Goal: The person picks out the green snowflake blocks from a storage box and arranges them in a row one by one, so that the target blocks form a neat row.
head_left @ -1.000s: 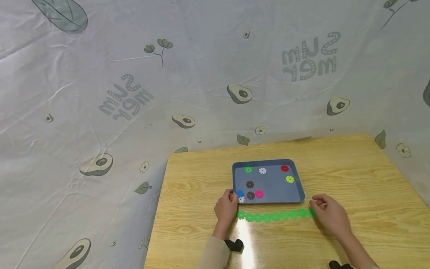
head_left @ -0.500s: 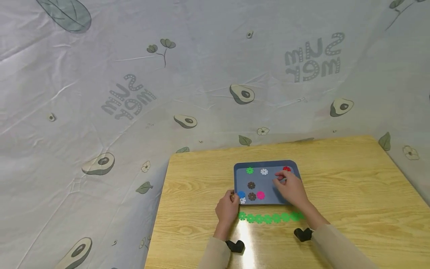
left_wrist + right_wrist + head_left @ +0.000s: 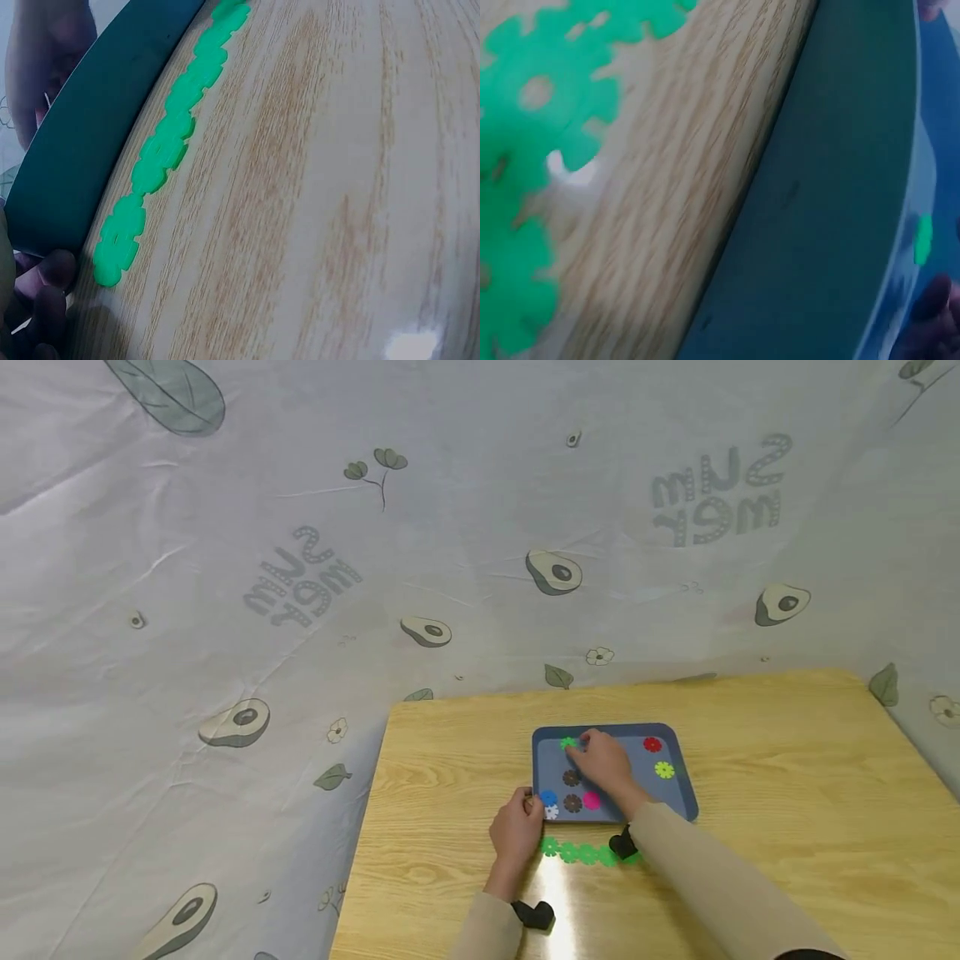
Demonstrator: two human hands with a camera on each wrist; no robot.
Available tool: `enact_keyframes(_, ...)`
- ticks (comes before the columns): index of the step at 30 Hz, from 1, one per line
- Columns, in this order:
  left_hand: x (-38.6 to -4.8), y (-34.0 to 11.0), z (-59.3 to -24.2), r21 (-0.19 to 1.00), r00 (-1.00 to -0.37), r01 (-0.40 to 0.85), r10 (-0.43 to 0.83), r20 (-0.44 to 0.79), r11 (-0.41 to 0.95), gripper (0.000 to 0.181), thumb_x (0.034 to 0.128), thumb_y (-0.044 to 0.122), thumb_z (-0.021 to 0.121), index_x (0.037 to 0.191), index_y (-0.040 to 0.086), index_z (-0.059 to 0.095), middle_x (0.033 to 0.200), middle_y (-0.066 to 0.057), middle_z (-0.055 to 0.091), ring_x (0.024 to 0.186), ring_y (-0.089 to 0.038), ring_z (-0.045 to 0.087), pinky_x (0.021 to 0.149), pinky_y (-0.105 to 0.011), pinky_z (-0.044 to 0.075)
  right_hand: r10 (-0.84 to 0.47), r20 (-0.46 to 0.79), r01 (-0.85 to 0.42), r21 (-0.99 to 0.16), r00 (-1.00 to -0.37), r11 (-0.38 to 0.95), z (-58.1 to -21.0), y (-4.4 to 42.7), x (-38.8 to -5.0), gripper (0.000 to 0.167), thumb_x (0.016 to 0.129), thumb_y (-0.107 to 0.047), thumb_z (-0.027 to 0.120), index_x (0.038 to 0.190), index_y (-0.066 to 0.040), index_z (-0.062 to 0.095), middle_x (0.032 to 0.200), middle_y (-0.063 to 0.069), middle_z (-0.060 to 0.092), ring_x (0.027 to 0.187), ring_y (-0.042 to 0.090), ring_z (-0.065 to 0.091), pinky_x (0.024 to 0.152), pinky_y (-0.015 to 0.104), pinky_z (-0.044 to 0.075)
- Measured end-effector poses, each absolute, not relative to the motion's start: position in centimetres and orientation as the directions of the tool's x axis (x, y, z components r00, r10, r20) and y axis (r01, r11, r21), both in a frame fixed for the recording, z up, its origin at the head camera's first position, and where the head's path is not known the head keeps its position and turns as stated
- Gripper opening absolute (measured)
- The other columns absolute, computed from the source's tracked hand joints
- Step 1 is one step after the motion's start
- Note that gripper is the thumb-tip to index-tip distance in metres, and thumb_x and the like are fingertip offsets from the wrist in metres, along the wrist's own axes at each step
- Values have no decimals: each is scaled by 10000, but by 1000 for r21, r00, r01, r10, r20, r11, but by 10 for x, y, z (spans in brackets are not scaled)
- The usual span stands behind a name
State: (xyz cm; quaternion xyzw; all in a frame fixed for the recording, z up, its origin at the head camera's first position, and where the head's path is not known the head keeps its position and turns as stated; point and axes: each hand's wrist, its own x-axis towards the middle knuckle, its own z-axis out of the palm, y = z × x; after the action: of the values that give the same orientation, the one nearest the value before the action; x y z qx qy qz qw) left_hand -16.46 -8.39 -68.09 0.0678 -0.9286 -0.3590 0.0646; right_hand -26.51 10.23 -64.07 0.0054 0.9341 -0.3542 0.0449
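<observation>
My left hand [image 3: 517, 827] grips the front left corner of a blue-grey tray [image 3: 686, 793]; in the left wrist view its fingers [image 3: 56, 270] lie at the tray's corner. My right hand [image 3: 603, 764] reaches over the tray, thumb and fingertips beside a green snowflake-shaped plastic disc [image 3: 567, 743]. No piece shows between them. Also in the tray are brown discs [image 3: 572, 803], a pink disc [image 3: 592, 800], a blue disc [image 3: 548, 797], a white disc [image 3: 552, 812], a red disc [image 3: 652, 744] and a yellow disc [image 3: 664, 770]. Another white disc is hidden by the right hand.
A chain of linked green discs [image 3: 587, 855] lies on the wooden table [image 3: 450, 777] along the tray's front side. My right forearm hides its right end. A patterned cloth [image 3: 472, 527] hangs behind the table.
My right hand has moved left from the chain's right end, over the tray, to the green disc. My left hand keeps its hold on the corner. The head view has shifted slightly.
</observation>
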Motion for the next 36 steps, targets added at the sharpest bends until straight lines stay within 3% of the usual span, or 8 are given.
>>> enact_keyframes(3, -162, -78, -683, 680, -986, -73, -157, 63, 729, 296, 1000, 316, 587, 1192, 168, 757, 624, 211, 519, 508, -21, 459, 517, -294, 380, 58, -138, 132, -622, -989, 772, -644, 99, -266, 543, 961, -423, 689, 1211, 57, 656, 1132, 227, 696, 918, 362, 677, 766, 519, 531)
enact_keyframes(8, -160, -74, -688, 681, -986, -81, -156, 50, 728, 298, 994, 341, 586, 1180, 186, 759, 633, 226, 518, 510, -4, 452, 515, -279, 374, 139, -155, 203, -566, -978, 799, -651, 97, -266, 450, 945, -461, 712, 920, -16, 646, 843, 147, 648, 679, 284, 600, 573, 439, 451)
enact_keyframes(12, -160, -73, -687, 694, -986, -74, -155, 56, 716, 310, 996, 336, 585, 1197, 174, 756, 635, 216, 530, 496, -16, 455, 503, -286, 383, 163, -128, 207, -561, -978, 801, -655, 97, -268, 421, 949, -420, 726, 755, -76, 580, 693, 93, 578, 589, 250, 556, 509, 405, 399)
enact_keyframes(15, -161, -73, -685, 692, -986, -66, -156, 67, 719, 312, 993, 329, 587, 1198, 166, 756, 635, 216, 530, 498, -18, 457, 505, -289, 387, 158, -114, 195, -563, -981, 803, -656, 98, -270, 379, 955, -392, 722, 790, -70, 610, 738, 106, 625, 619, 264, 593, 523, 424, 435)
enact_keyframes(21, -162, -76, -683, 688, -984, -74, -164, 67, 722, 290, 988, 319, 605, 1178, 165, 761, 628, 213, 522, 496, -18, 451, 496, -286, 373, 108, -95, 144, -592, -990, 793, -657, 101, -271, 345, 950, -336, 733, 1052, -13, 668, 988, 170, 714, 799, 325, 675, 669, 508, 520)
enact_keyframes(29, -163, -79, -687, 682, -985, -62, -156, 77, 729, 283, 1014, 313, 583, 1184, 169, 757, 612, 191, 514, 461, -35, 431, 468, -285, 363, 5, -27, 22, -673, -1000, 740, -651, 105, -264, 260, 982, -231, 698, 1111, -9, 653, 909, 114, 694, 732, 264, 640, 682, 474, 496)
enact_keyframes(36, -166, -84, -686, 666, -981, -82, -179, 79, 742, 280, 1002, 316, 591, 1174, 175, 761, 607, 185, 513, 461, -41, 428, 466, -288, 359, -55, 48, -73, -723, -997, 687, -640, 116, -258, 235, 964, -237, 746, 1089, -48, 683, 921, 62, 682, 777, 232, 630, 696, 438, 479)
